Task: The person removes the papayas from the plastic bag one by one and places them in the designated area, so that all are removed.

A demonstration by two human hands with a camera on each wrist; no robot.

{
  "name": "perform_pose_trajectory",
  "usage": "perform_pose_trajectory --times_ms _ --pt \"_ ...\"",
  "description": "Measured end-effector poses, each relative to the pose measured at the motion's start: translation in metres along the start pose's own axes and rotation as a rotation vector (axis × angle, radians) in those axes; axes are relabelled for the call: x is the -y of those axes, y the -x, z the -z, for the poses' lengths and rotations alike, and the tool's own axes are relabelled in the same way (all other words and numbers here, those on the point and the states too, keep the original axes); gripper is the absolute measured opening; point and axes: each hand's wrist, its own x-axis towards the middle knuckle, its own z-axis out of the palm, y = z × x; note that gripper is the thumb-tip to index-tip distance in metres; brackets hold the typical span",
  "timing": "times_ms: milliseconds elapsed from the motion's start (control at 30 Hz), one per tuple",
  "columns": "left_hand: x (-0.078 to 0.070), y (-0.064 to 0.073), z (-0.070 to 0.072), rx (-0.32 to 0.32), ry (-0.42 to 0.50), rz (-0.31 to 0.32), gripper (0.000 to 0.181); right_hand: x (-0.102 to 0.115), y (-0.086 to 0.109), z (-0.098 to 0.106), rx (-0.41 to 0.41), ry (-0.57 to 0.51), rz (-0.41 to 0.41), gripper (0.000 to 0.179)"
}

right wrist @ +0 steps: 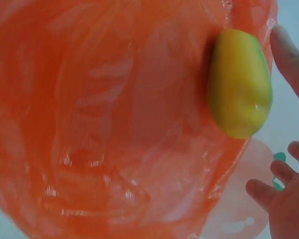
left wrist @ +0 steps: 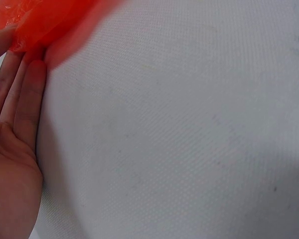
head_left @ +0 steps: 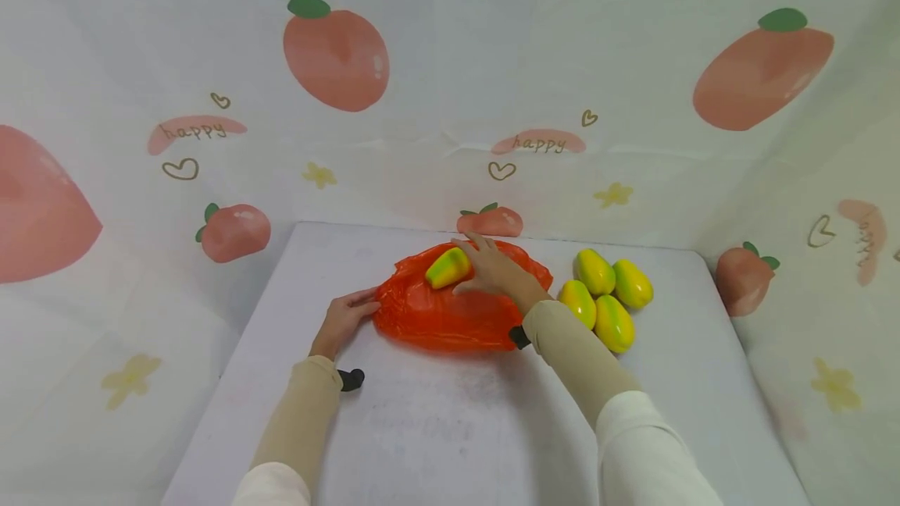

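A red plastic bag (head_left: 443, 318) is spread on the table. At its left edge, my left hand (head_left: 344, 320) pinches the thin plastic between thumb and fingers; the left wrist view shows the fingertips (left wrist: 36, 72) partly under the film. One glossy yellow-green fruit, papaya-like (head_left: 448, 268), is over the far part of the bag. My right hand (head_left: 492, 268) is just right of that fruit, fingers spread. In the right wrist view, a gap shows between the fruit (right wrist: 240, 84) and the thumb and fingers.
Several more yellow-green papaya-like fruits (head_left: 615, 324) sit grouped on the white table (head_left: 436, 428), right of the bag and beside my right forearm. A white printed cloth (head_left: 436, 76) hangs behind the table and along both sides. Black wrist-camera parts (head_left: 351, 379) project near my wrists.
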Motion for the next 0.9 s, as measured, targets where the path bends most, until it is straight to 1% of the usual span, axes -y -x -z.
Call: perform_pose_trajectory --times_ms 100,167,433,500,700,767,900 --pt "0.0 -0.002 -0.001 0.008 0.008 0.004 0.048 0.0 -0.003 -0.003 0.004 -0.027 -0.025 0.101" --pt "0.001 -0.003 -0.001 0.002 0.016 0.012 0.048 0.001 -0.005 -0.005 0.008 -0.054 -0.038 0.1" --pt "0.004 -0.006 0.0 0.007 -0.002 -0.002 0.048 0.004 -0.014 -0.016 0.013 -0.133 -0.075 0.101" --pt "0.004 -0.006 0.001 0.004 0.011 0.002 0.047 0.005 -0.016 -0.018 0.014 -0.134 -0.083 0.102" --pt "0.004 -0.006 0.002 0.004 0.022 0.0 0.048 0.005 -0.023 -0.025 0.029 -0.09 -0.099 0.102" --pt "0.003 -0.005 0.001 0.008 0.012 0.002 0.048 0.004 -0.024 -0.027 0.033 -0.079 -0.107 0.102" --pt "0.003 -0.005 0.001 0.008 0.031 0.001 0.048 0.004 -0.025 -0.029 0.032 -0.068 -0.11 0.1"
